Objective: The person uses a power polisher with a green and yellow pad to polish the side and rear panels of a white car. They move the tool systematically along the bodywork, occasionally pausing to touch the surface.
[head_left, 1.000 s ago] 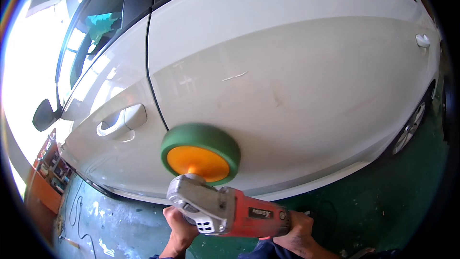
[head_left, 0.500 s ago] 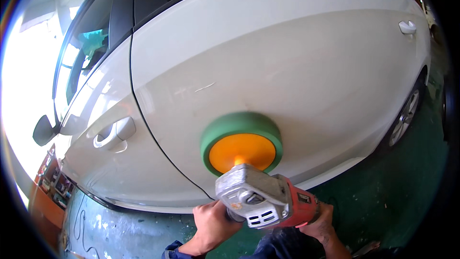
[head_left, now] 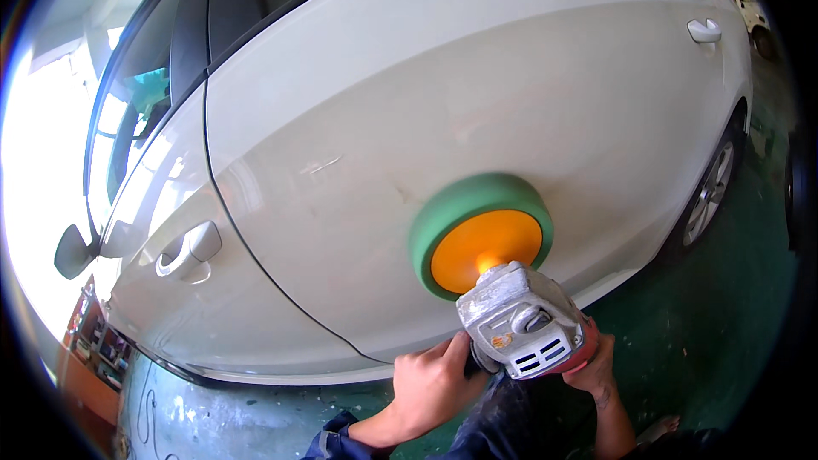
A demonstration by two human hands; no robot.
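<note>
And here's the polisher (head_left: 521, 317), slung between both hands: left hand (head_left: 433, 382) curled tight round the dark side handle (head_left: 473, 365), right hand (head_left: 593, 366) wrapped on the red body (head_left: 583, 353) behind. Out ahead of the hands, the green pad (head_left: 452, 213) appears to lie against the white car door (head_left: 341, 238). That metal head looks hefty and rigid, nose-heavy I'd judge; the pad looks soft and springy, the paint smooth, easily marked. Best hold? Handle and body, just there, fingers well back from the pad.
</note>
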